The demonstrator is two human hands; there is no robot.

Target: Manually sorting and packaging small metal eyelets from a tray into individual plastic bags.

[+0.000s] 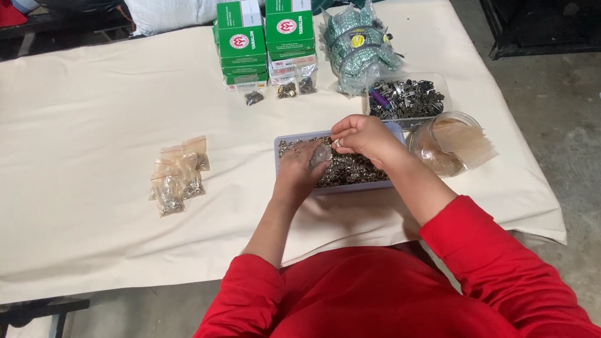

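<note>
Green boxes (265,34), filled small bags (178,176), and a glass jar (443,145) sit on cream cloth (59,139).

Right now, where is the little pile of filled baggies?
In the head view, the pile of small filled bags lies on the cream tablecloth, to the left of the tray of small metal parts under the person's hands.

A cream cloth (91,100) is covering the table. Far off, green-and-white boxes (265,34) are stacking up, each showing a red round mark. Dull silver metal bits (347,168) are filling a pale lilac tray (278,149). Near, red sleeves (481,247) are glowing brightly.
</note>
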